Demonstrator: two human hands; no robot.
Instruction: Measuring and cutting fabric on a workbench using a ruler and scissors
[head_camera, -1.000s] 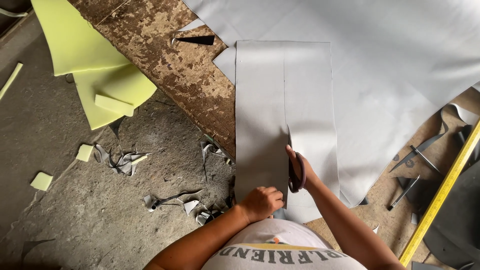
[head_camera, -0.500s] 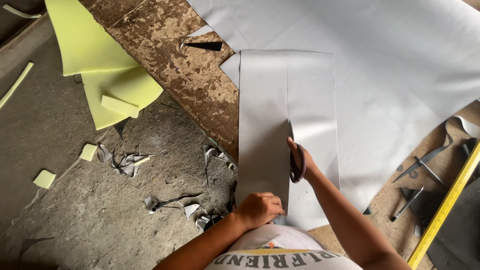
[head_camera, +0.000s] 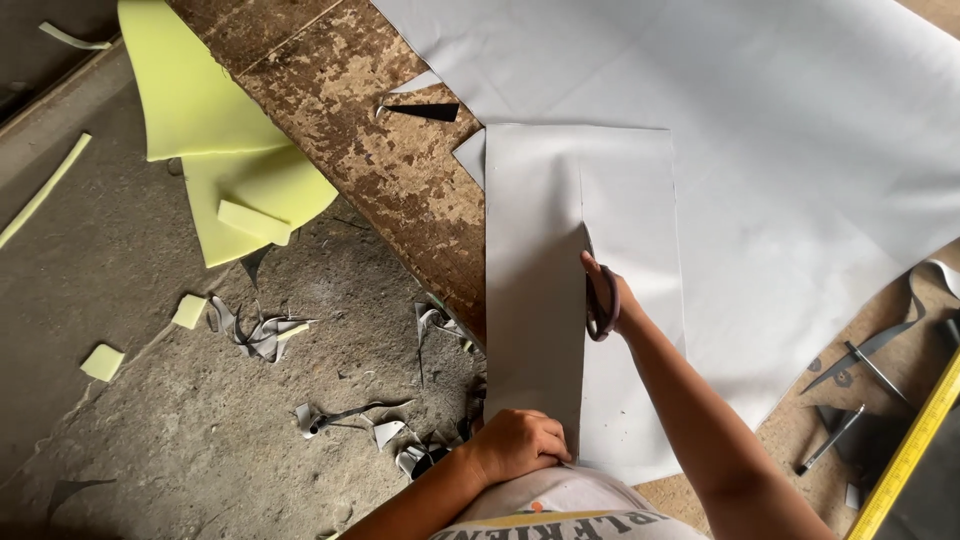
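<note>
Head view: right hand (head_camera: 605, 295) seemingly scissoring grey sheet (head_camera: 575, 290), left hand (head_camera: 520, 445) gripping.

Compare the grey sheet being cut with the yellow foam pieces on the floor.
The grey sheet lies flat on the worn wooden table; the yellow foam pieces lie on the concrete floor. The sheet is thin, the foam thicker. The right hand works scissors through the sheet while the left hand holds its near edge; no hand touches the foam. Both have left offcuts on the floor.
</note>
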